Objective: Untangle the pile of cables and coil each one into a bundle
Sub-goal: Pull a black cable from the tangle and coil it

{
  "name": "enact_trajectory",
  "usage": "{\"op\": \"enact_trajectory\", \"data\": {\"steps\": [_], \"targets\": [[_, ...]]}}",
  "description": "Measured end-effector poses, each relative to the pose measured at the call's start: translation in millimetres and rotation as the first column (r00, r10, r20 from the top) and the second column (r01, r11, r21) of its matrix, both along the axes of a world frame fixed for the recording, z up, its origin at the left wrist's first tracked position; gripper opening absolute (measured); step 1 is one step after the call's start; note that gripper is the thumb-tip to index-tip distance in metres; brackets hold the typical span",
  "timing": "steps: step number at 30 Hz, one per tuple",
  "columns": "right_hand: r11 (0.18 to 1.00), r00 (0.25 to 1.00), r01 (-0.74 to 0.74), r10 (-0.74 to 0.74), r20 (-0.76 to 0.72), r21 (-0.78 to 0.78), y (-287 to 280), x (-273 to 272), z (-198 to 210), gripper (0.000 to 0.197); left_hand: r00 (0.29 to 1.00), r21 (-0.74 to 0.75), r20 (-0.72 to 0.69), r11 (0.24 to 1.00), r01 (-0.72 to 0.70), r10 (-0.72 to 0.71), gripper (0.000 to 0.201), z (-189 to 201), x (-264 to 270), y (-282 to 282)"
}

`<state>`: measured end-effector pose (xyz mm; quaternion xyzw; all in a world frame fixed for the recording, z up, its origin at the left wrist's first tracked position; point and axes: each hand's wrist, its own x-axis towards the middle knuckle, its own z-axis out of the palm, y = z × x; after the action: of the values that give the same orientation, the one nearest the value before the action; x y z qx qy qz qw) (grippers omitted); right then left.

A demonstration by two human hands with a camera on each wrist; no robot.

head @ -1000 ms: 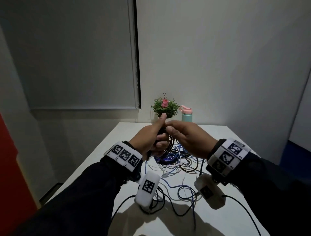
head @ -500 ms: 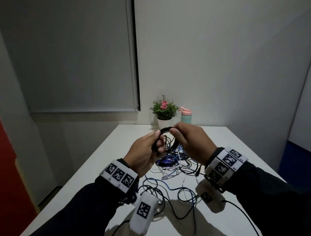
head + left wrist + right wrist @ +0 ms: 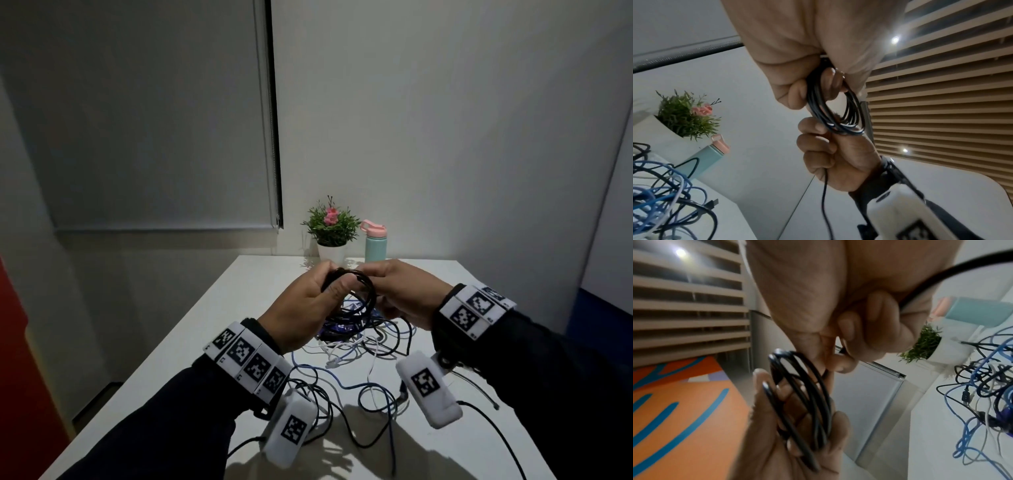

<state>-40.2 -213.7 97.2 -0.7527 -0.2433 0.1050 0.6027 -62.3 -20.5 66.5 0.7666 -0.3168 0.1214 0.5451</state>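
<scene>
A black cable coil (image 3: 359, 291) of several loops hangs in the air above the pile between both hands. My left hand (image 3: 329, 284) grips its left side, thumb laid across the loops. My right hand (image 3: 383, 281) pinches the coil's right side, and a loose black strand (image 3: 825, 194) runs down from its fist. In the left wrist view the coil (image 3: 830, 113) sits between the two hands. In the right wrist view the coil (image 3: 803, 394) lies in the left hand's fingers. The tangled pile of blue, white and black cables (image 3: 359, 342) lies on the table beneath.
The white table (image 3: 239, 308) runs to a wall at the back. A potted plant (image 3: 331, 229) and a teal bottle with a pink lid (image 3: 375, 245) stand at the far edge. Loose cable loops (image 3: 342, 404) trail toward the near edge.
My left hand has turned from thumb up to thumb lying across the coil. Both hands have sunk a little, so the plant pot now shows above them.
</scene>
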Motion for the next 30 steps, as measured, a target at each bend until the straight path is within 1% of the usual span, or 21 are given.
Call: {"op": "enact_trajectory", "data": {"steps": [2, 3, 5, 7, 9, 10, 11, 12, 13, 14, 15, 16, 17, 18, 19, 21, 22, 24, 27, 28, 30], "targets": [[0.995, 0.994, -0.09, 0.087, -0.063, -0.046, -4, 1, 1, 0.012, 0.995, 0.0, 0.061, 0.997, -0.073, 0.073, 0.022, -1, 1, -1], [0.989, 0.99, -0.129, 0.124, -0.074, -0.078, -5, 2, 1, 0.014, 0.992, -0.015, 0.072, 0.995, -0.102, 0.103, 0.022, -1, 2, -1], [0.982, 0.987, -0.151, 0.142, -0.077, -0.118, -6, 3, 0, 0.015, 0.993, -0.025, 0.056, 0.994, -0.106, 0.107, 0.018, -2, 4, -3], [0.983, 0.991, -0.124, 0.115, -0.073, -0.132, -6, 4, -2, 0.016, 0.994, -0.011, 0.038, 0.995, -0.098, 0.098, 0.016, -2, 6, -4], [0.986, 0.998, -0.065, 0.06, -0.035, -0.151, -5, 4, -2, 0.019, 0.989, -0.018, 0.027, 0.989, -0.147, 0.147, 0.027, -4, 8, -4], [0.985, 0.999, -0.012, 0.018, 0.034, -0.17, -4, 3, 0, 0.018, 0.982, -0.032, 0.016, 0.981, -0.189, 0.19, 0.031, -5, 10, -5], [0.977, 0.987, 0.069, -0.037, 0.155, -0.204, -3, 1, 2, 0.014, 0.971, -0.052, -0.001, 0.97, -0.238, 0.238, 0.033, -6, 12, -5], [0.952, 0.937, 0.199, -0.115, 0.329, -0.234, -3, -1, 3, 0.015, 0.956, -0.066, -0.023, 0.953, -0.294, 0.293, 0.034, -7, 15, -5], [0.914, 0.832, 0.35, -0.203, 0.517, -0.205, -3, -3, 2, 0.016, 0.936, -0.069, -0.047, 0.933, -0.352, 0.35, 0.036, -8, 19, -4], [0.885, 0.707, 0.446, -0.258, 0.658, -0.132, -2, -7, 3, 0.012, 0.916, -0.068, -0.071, 0.914, -0.399, 0.394, 0.039, -9, 21, -4], [0.883, 0.622, 0.461, -0.252, 0.741, -0.088, 0, -12, 5, 0.006, 0.905, -0.074, -0.093, 0.904, -0.422, 0.415, 0.041, -10, 23, -4], [0.891, 0.595, 0.438, -0.184, 0.782, -0.123, 2, -17, 6, 0.006, 0.903, -0.089, -0.112, 0.901, -0.424, 0.414, 0.042, -11, 25, -4], [0.884, 0.607, 0.416, -0.095, 0.789, -0.214, 5, -22, 5, 0.01, 0.91, -0.111, -0.132, 0.906, -0.408, 0.393, 0.042, -13, 25, -6], [0.853, 0.634, 0.417, -0.025, 0.773, -0.314, 9, -24, 2, 0.016, 0.921, -0.144, -0.163, 0.915, -0.376, 0.353, 0.042, -14, 24, -8], [0.808, 0.652, 0.44, 0.012, 0.758, -0.391, 12, -24, -2, 0.024, 0.932, -0.193, -0.21, 0.922, -0.336, 0.296, 0.041, -16, 23, -11], [0.749, 0.665, 0.489, 0.01, 0.747, -0.446, 15, -23, -9, 0.031, 0.943, -0.308, -0.298, 0.92, -0.243, 0.149, 0.038, -18, 19, -17], [0.756, 0.674, 0.488, -0.008, 0.739, -0.437, 16, -22, -10, 0.028, 0.944, -0.351, -0.317, 0.914, -0.203, 0.087, 0.036, -18, 17, -18], [0.81, 0.716, 0.433, -0.043, 0.697, -0.395, 16, -21, -11, 0.016, 0.946, -0.384, -0.324, 0.913, -0.139, 0.008, 0.035, -18, 11, -16], [0.876, 0.814, 0.323, -0.063, 0.578, -0.359, 16, -21, -14, 0.004, 0.945, -0.377, -0.323, 0.924, -0.071, -0.059, 0.031, -17, 6, -11], [0.91, 0.851, 0.277, -0.083, 0.519, -0.309, 17, -22, -16, 0.007, 0.943, -0.375, -0.325, 0.925, -0.062, -0.069, 0.03, -17, 6, -10], [0.969, 0.916, 0.207, -0.142, 0.375, -0.138, 22, -24, -19, 0.02, 0.946, -0.375, -0.317, 0.925, -0.057, -0.07, 0.027, -15, 9, -8]]}}
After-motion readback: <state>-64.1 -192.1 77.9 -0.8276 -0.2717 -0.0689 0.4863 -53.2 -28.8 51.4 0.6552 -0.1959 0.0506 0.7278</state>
